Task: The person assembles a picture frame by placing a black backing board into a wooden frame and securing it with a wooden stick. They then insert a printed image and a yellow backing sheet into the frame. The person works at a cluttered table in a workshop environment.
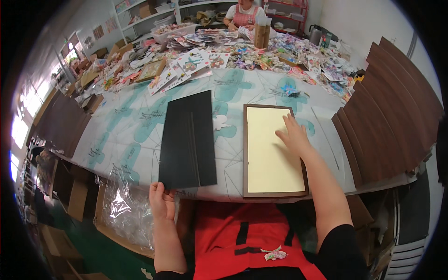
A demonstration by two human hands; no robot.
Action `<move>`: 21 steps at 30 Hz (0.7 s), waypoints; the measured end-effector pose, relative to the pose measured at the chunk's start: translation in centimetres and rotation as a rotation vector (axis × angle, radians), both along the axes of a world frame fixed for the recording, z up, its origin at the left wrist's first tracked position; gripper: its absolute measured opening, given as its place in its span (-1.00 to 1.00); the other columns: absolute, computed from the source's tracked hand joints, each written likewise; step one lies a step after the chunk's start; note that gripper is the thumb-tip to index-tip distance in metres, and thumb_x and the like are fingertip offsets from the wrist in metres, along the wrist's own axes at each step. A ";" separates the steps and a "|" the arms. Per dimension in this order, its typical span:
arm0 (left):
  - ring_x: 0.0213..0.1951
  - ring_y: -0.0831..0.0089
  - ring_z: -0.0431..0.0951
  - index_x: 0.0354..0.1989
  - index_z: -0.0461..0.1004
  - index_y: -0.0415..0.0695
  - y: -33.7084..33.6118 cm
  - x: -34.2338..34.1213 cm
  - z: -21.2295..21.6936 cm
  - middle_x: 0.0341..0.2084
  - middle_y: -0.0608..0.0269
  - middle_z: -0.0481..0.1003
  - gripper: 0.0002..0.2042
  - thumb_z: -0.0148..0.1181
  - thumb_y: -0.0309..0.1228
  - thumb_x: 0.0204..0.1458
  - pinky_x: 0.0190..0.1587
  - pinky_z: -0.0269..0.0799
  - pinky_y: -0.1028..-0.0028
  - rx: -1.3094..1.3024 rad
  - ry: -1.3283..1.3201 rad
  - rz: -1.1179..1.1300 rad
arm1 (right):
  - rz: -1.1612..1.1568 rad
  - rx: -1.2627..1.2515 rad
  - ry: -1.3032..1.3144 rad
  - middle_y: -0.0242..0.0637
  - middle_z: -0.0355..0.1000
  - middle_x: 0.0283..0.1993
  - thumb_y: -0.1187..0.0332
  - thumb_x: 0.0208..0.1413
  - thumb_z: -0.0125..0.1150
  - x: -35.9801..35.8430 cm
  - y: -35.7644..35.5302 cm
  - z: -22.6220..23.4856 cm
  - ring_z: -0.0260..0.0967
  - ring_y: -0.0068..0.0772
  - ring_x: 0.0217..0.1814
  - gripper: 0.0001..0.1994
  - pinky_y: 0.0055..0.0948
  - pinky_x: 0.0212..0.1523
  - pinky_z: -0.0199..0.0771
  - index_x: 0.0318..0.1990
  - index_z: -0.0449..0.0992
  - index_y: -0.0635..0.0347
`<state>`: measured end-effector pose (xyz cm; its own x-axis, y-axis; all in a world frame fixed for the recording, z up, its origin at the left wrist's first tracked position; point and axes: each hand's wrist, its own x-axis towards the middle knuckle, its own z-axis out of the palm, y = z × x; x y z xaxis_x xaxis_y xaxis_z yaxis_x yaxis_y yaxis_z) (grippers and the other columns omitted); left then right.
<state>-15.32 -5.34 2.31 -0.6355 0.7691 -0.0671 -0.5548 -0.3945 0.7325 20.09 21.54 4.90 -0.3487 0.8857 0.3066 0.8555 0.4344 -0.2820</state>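
Observation:
My left hand [163, 200] pinches the near left corner of a black rectangular board [189, 135], which is tilted over the table's front part. A strip or crease runs lengthwise along the board. To its right lies a brown frame [246, 154] with a pale yellow panel [270, 149] inside it. My right hand [294, 135] reaches over the panel's upper right part with fingers spread, holding nothing. Whether its fingertips touch the panel I cannot tell.
Brown frames or boards stand stacked at the right [392, 112]. Cards [189, 65] and colourful cut-outs [261, 58] heap across the back, where a person in a pink apron [243, 17] sits. A box of clear plastic bags [128, 214] stands below the table's left front edge.

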 end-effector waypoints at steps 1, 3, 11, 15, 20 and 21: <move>-0.28 0.36 0.52 -0.29 0.27 -0.15 -0.1 0.6 0.3 -0.30 0.17 0.46 -0.94 0.01 -0.50 0.11 -0.19 0.52 0.35 0.023 -0.006 -0.026 | -0.053 0.060 -0.010 -0.05 0.07 0.30 0.01 0.06 0.06 -0.4 1.1 -0.4 -0.04 -0.16 0.37 -0.38 0.16 0.24 -0.13 0.18 0.21 0.24; -0.26 0.37 0.53 -0.28 0.27 -0.13 0.1 1.9 1.1 -0.27 0.15 0.47 -0.93 0.01 -0.51 0.11 -0.18 0.52 0.35 0.075 -0.008 -0.079 | -0.014 -0.025 -0.162 -0.05 0.16 0.24 0.01 0.07 0.05 0.1 2.3 -0.9 0.06 -0.13 0.31 -0.37 0.11 0.23 -0.10 0.20 0.19 0.25; -0.16 0.31 0.51 -0.22 0.25 -0.13 -0.1 7.0 3.2 -0.22 0.13 0.46 -0.90 0.00 -0.53 0.11 -0.12 0.52 0.29 0.112 0.010 -0.241 | 0.293 -0.816 0.971 -0.17 0.47 -0.16 0.27 0.18 -0.05 -2.2 -5.7 4.3 0.28 -0.60 -0.50 -0.49 -0.57 -0.48 0.31 0.24 0.11 0.29; -0.19 0.32 0.52 -0.20 0.23 -0.13 1.8 11.3 1.9 -0.23 0.12 0.45 -0.89 -0.01 -0.50 0.14 -0.13 0.52 0.25 0.116 0.069 -0.513 | 0.177 -0.770 1.132 -0.36 0.40 -0.35 0.49 0.12 -0.02 -0.6 -12.3 5.2 0.23 -0.70 -0.56 -0.51 -0.68 -0.61 0.27 0.24 0.13 0.27; -0.09 0.48 0.44 0.02 0.27 -0.24 2.9 13.2 2.2 -0.10 0.20 0.42 -0.74 -0.06 -0.44 0.19 -0.10 0.40 0.52 0.021 0.480 -0.690 | 0.130 -0.660 1.394 -0.15 0.44 -0.09 0.54 0.08 -0.05 5.7 -10.8 3.7 0.43 -0.46 -0.15 -0.55 -0.52 -0.13 0.43 0.17 0.19 0.42; -0.07 0.47 0.43 0.02 0.28 -0.25 3.0 13.2 2.0 -0.08 0.19 0.41 -0.75 -0.07 -0.46 0.19 -0.10 0.41 0.51 -0.012 0.546 -0.645 | 0.115 -0.664 1.360 -0.13 0.43 -0.05 0.55 0.08 -0.06 6.7 -10.4 3.4 0.43 -0.44 -0.10 -0.56 -0.51 -0.07 0.42 0.16 0.20 0.43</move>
<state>-2.13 -2.34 4.36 -0.0177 0.9937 0.1109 -0.2357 -0.1119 0.9654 26.77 11.16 8.28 -0.2129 0.9770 0.0110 -0.2369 -0.0407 -0.9707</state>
